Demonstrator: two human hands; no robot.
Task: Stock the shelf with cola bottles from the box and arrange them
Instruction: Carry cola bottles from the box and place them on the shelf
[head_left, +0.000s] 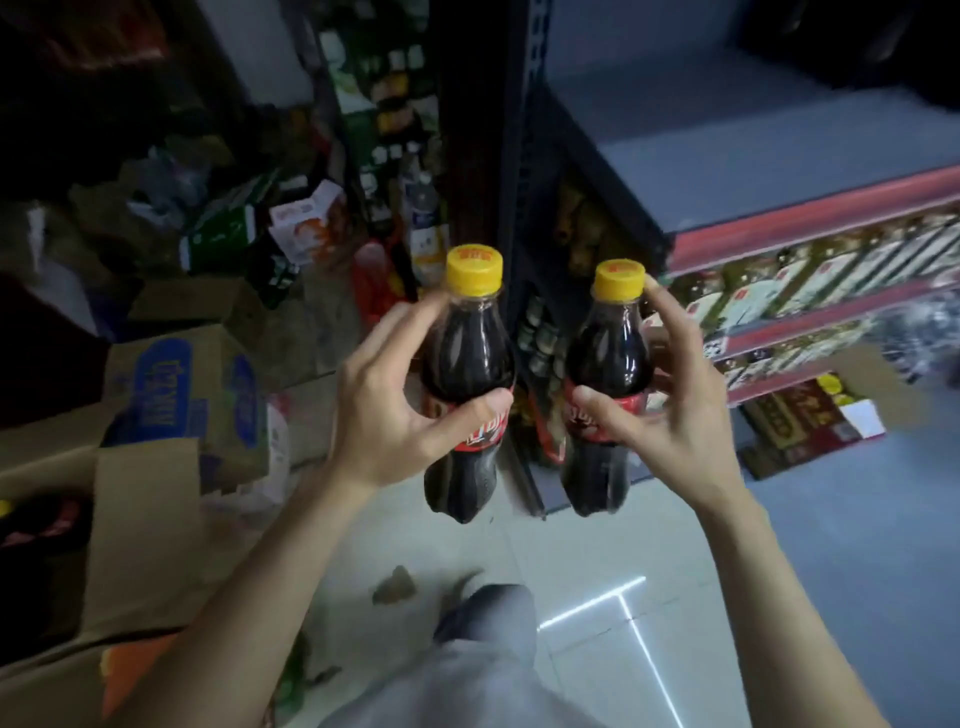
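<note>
Left grip: our left hand (387, 395) is curled round the left bottle (467, 384), thumb across the red label, fingers behind the shoulder.
Right grip: our right hand (670, 395) pinches the right bottle (608, 389), thumb on the label, index finger reaching up beside the cap.
Left bottle: dark cola, yellow cap (475, 270), held upright in the air above the floor (582, 551), base free.
Right bottle: same kind, its yellow cap (620, 279) a little lower in view; upright, just beside the left bottle but not touching it.
Shelf: the dark metal rack (524, 171) stands right behind the two bottles; we see a bare grey-blue board (779, 156) at upper right with a red front edge (810, 218).
Lower shelves: packed rows of goods (810, 280) under the red edge; too blurred for us to name.
Box: an open cardboard box (140, 525) sits on the floor at our left, well apart from the bottles; its inside is dark and we cannot tell what it holds.
Other cartons: a blue-printed carton (192, 384) behind the box, a green carton (223, 228) and a white-orange one (306, 218) further back.
Body: a grey trouser leg (467, 675) below the bottles.
Floor: pale tiles with a bright light streak (623, 608).
</note>
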